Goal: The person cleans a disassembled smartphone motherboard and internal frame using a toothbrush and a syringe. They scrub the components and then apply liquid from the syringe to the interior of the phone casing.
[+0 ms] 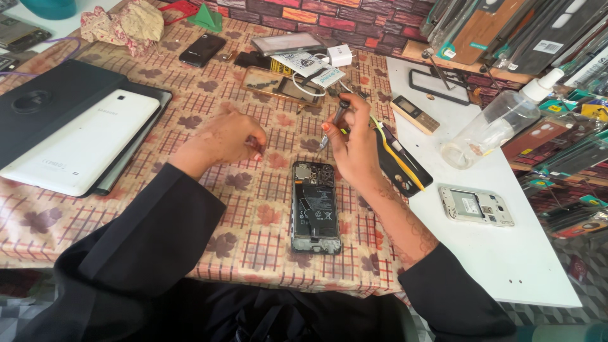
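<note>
We see an opened smartphone [315, 208] lying back-up on the patterned tablecloth [253, 228], battery exposed. Our right hand [354, 142] grips a small screwdriver [335, 120] above the phone's top edge. Our left hand [225, 139] rests curled just left. A white tablet [76, 142] lies well left.

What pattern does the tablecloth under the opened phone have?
A red-and-orange grid with brown leaves on the beige tablecloth, seen in the head view.

A table [253, 247] under a leaf-patterned checked cloth carries an opened phone [315, 208], a white tablet [79, 140] and a clear bottle [500, 120].
</note>
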